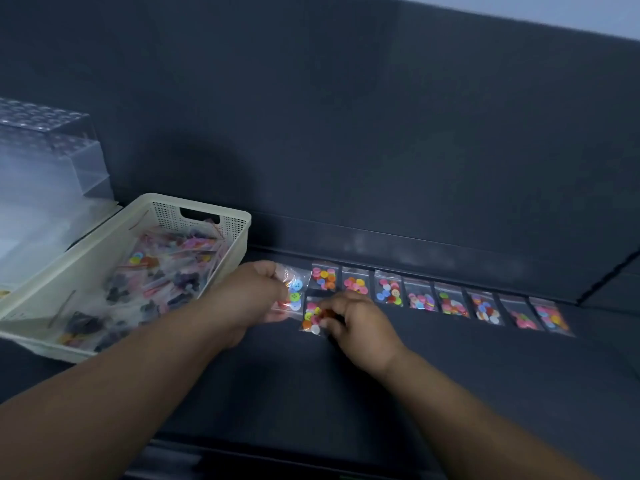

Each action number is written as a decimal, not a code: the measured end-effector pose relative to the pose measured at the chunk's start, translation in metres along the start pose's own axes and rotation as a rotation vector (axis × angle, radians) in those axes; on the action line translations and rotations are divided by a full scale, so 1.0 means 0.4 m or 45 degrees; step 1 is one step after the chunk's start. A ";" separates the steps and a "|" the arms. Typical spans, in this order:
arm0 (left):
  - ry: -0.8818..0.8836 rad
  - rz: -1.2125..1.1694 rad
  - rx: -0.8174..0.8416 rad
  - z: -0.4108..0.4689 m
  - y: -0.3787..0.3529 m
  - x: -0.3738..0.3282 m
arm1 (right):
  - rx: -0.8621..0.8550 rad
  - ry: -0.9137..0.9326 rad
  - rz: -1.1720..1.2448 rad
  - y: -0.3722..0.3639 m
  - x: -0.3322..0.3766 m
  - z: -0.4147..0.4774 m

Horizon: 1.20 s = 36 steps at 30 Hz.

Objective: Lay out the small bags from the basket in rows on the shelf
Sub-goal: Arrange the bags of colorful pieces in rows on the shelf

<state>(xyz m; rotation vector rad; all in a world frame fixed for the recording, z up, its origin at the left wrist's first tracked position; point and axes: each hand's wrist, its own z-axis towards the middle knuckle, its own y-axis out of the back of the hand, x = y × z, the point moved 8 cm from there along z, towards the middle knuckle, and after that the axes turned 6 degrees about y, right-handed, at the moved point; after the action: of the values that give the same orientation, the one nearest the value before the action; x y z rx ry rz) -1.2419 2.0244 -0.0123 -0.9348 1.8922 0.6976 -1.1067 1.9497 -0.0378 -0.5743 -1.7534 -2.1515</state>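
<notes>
A row of bags (450,301) of coloured buttons lay along the back of the dark shelf (450,375), edge to edge, so each one could be seen. The left hand (254,294) was closed on a few bags (294,292) and kept them just beside the row, probably as a supply, so that it need not return to the basket (194,216) each time. The right hand (353,318) pressed its fingers (334,308) on one bag (313,317) lying in front of the row's left end; I think a second row was starting here. The basket stood at the left, near, with many bags inside it.
</notes>
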 end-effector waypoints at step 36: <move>-0.733 1.503 -0.052 0.029 -0.164 0.071 | 0.112 0.222 -0.168 0.057 -0.093 -0.097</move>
<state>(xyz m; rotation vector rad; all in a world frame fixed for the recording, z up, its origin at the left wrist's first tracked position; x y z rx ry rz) -1.1917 1.9874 -0.0490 0.4744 1.7429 1.4750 -1.0680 1.9064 -0.0431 -0.2472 -1.8240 -2.1246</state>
